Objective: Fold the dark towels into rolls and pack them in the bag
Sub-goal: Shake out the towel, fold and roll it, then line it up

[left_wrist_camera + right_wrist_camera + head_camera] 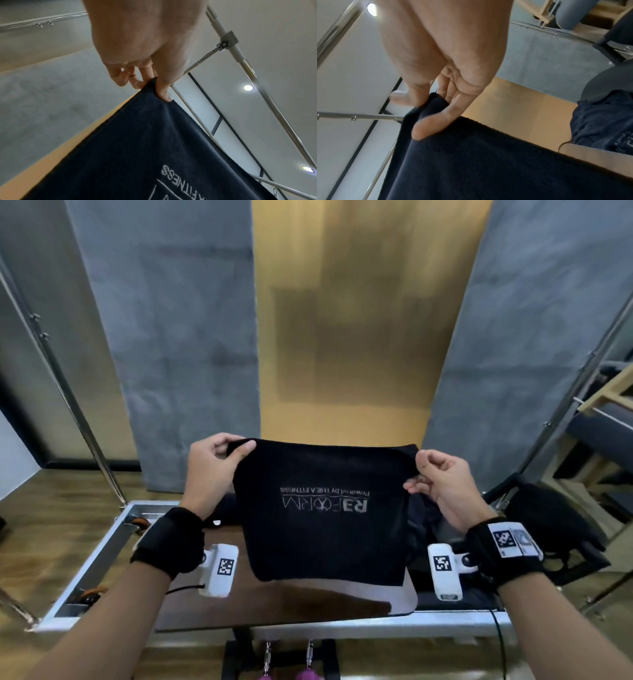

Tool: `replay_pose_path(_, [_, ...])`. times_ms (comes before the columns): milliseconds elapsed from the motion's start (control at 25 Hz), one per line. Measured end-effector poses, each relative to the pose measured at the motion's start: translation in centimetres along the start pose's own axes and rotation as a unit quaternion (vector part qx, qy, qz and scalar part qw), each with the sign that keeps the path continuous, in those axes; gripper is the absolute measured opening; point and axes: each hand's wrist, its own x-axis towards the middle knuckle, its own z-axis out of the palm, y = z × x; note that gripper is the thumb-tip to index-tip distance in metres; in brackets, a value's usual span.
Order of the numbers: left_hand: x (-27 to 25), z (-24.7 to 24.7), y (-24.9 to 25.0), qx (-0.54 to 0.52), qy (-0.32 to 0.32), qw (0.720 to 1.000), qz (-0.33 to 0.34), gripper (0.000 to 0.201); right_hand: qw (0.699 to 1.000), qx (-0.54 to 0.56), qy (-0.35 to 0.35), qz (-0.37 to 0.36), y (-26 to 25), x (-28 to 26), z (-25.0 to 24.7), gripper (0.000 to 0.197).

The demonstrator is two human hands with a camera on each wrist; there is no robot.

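Observation:
A dark navy towel (325,518) with pale stitched lettering hangs spread in the air over the brown tabletop (274,604). My left hand (219,460) pinches its upper left corner between thumb and fingers; the left wrist view shows that pinch on the towel (154,148) by my left hand (154,83). My right hand (431,477) pinches the upper right corner, where the cloth bunches; the right wrist view shows the right hand (433,105) curled around the towel (488,162). More dark towels (424,515) lie behind it on the table. A black bag (555,529) sits at the right.
Chrome frame poles (68,405) slant up at the left and right of the table. Grey wall panels (171,337) and a wooden panel stand behind. A metal table edge (342,628) runs along the front. Wooden shelving (609,405) stands far right.

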Motion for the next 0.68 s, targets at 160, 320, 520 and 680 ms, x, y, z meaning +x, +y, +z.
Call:
replay_pose_path(160, [0.5, 0.0, -0.4, 0.014, 0.002, 1.0, -0.026, 0.012, 0.997, -0.032, -0.066, 0.015, 0.3, 0.0, -0.8, 0.035])
replay_pose_path(320, [0.1, 0.0, -0.9, 0.012, -0.025, 0.997, -0.078, 0.015, 0.998, -0.045, 0.049, 0.006, 0.6, 1.0, -0.5, 0.032])
replay_pose_path(520, [-0.3, 0.3, -1.3, -0.054, -0.056, 0.99, -0.117, 0.012, 0.999, 0.02, 0.041, -0.018, 1.9, 1.9, -0.1, 0.011])
replay_pose_path(680, [-0.2, 0.1, -1.9, -0.046, -0.037, 0.992, -0.11, 0.002, 1.0, -0.025, 0.014, 0.001, 2.3, 1.5, -0.5, 0.026])
